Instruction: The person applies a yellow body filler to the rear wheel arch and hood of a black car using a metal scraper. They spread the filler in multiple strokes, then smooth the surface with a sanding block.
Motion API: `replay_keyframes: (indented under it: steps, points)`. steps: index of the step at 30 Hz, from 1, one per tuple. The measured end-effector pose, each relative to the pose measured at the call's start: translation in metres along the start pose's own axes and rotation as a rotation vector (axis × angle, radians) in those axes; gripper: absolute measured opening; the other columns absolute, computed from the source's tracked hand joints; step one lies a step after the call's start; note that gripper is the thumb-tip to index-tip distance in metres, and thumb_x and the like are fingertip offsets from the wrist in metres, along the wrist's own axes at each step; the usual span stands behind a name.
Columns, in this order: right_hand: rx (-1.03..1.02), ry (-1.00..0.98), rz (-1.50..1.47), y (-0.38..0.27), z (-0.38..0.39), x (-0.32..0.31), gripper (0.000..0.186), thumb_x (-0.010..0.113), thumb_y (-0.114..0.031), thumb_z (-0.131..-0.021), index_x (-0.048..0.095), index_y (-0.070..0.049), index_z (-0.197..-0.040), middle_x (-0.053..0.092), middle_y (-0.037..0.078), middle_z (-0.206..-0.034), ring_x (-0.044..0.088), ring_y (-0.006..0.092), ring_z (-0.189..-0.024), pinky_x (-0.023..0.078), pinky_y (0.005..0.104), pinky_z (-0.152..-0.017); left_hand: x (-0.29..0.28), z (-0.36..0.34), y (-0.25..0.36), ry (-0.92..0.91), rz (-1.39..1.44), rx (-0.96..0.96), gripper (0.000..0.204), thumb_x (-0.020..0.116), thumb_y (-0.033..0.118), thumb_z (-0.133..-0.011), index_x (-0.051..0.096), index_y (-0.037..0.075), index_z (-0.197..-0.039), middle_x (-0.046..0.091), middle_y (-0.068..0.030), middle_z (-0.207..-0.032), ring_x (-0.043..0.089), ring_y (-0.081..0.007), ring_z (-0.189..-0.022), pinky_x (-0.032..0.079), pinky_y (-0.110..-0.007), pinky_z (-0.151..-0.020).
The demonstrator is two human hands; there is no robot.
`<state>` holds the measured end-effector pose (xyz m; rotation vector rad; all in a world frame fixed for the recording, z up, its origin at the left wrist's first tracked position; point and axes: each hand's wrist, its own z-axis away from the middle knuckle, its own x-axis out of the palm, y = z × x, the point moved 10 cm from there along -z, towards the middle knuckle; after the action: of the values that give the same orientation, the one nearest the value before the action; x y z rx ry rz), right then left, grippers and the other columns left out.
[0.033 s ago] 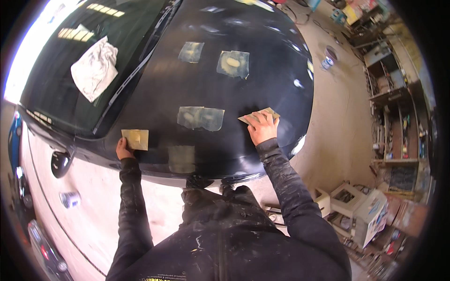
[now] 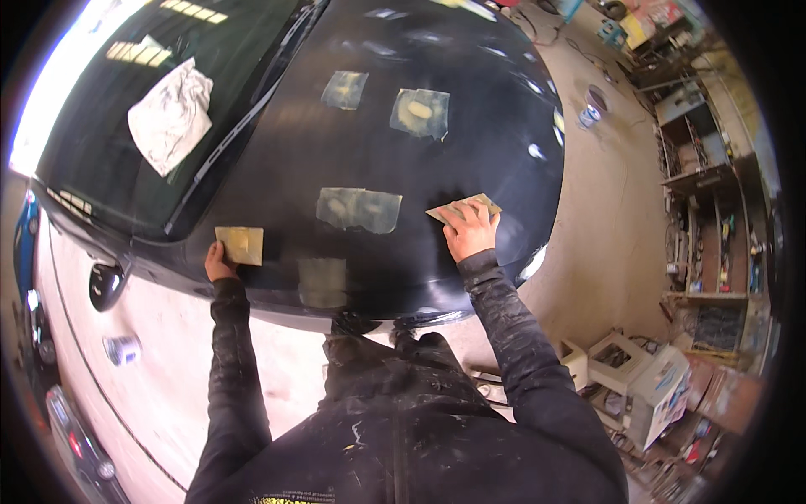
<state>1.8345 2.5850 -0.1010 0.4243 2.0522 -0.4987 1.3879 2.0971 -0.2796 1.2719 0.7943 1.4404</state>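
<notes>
My left hand is closed on the edge of a square tan plate with a yellowish smear on its face, held near the hood's edge below the windshield. Farther right, my right hand grips a thin tan flat sheet against the black car hood, its fingers bent over the top. Whether the sheet is sandpaper or a spreader I cannot tell. Between the hands lies a dull double patch with pale spots. Another dull patch is nearer me, by the hood's edge.
Two more patches, one smaller and one with a pale oval, mark the far hood. A white cloth rests on the windshield. Side mirror, tub and can stand around the car. Cluttered shelves line the right.
</notes>
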Motion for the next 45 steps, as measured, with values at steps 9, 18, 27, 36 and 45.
replay_keyframes:
  steps: [9, 18, 27, 36, 45]
  points:
    - [-0.004, -0.046, -0.006, 0.005, 0.038, -0.004, 0.043, 0.079, -0.018, -0.077, 0.080, -0.031, -0.118, 0.068, -0.005, -0.130, 0.052, 0.0279, -0.129, 0.039, 0.0663, -0.105, 0.000, 0.005, 0.013, 0.124, -0.057, 0.076, 0.021, 0.065, 0.022, -0.105, 0.071, 0.003, -0.112, 0.073, -0.0064, -0.097, 0.073, -0.0206, -0.080, 0.062, -0.034, -0.067]
    - [-0.003, -0.026, -0.072, 0.008, 0.072, -0.015, 0.051, 0.081, -0.017, -0.073, 0.079, -0.030, -0.122, 0.066, -0.004, -0.132, 0.052, 0.0295, -0.130, 0.038, 0.0658, -0.106, -0.001, 0.006, 0.016, 0.171, -0.072, 0.071, 0.020, 0.066, 0.021, -0.105, 0.072, 0.004, -0.113, 0.073, -0.0068, -0.097, 0.073, -0.0231, -0.082, 0.063, -0.037, -0.069]
    - [0.019, -0.015, -0.086, 0.008, 0.098, -0.028, 0.049, 0.077, -0.014, -0.074, 0.080, -0.027, -0.121, 0.069, -0.001, -0.128, 0.055, 0.0304, -0.126, 0.040, 0.0562, -0.105, -0.001, -0.003, 0.014, 0.105, -0.075, 0.066, 0.021, 0.065, 0.020, -0.105, 0.072, 0.002, -0.114, 0.074, -0.0095, -0.100, 0.075, -0.0265, -0.086, 0.065, -0.041, -0.070]
    - [0.007, -0.113, -0.006, 0.027, 0.096, -0.053, 0.037, 0.074, -0.016, -0.080, 0.081, -0.026, -0.115, 0.070, -0.002, -0.126, 0.058, 0.0250, -0.126, 0.040, 0.0595, -0.105, -0.005, -0.008, 0.008, 0.131, -0.057, 0.112, 0.024, 0.068, 0.018, -0.103, 0.073, 0.000, -0.118, 0.075, -0.0094, -0.102, 0.074, -0.0256, -0.086, 0.065, -0.042, -0.072]
    - [-0.002, -0.022, -0.028, 0.071, 0.028, -0.026, 0.040, 0.075, -0.015, -0.082, 0.080, -0.029, -0.119, 0.070, -0.005, -0.130, 0.056, 0.0224, -0.131, 0.035, 0.0639, -0.109, -0.009, -0.012, 0.001, 0.142, -0.009, 0.042, 0.022, 0.066, 0.018, -0.104, 0.072, 0.001, -0.117, 0.075, -0.0116, -0.103, 0.075, -0.0278, -0.088, 0.066, -0.043, -0.074]
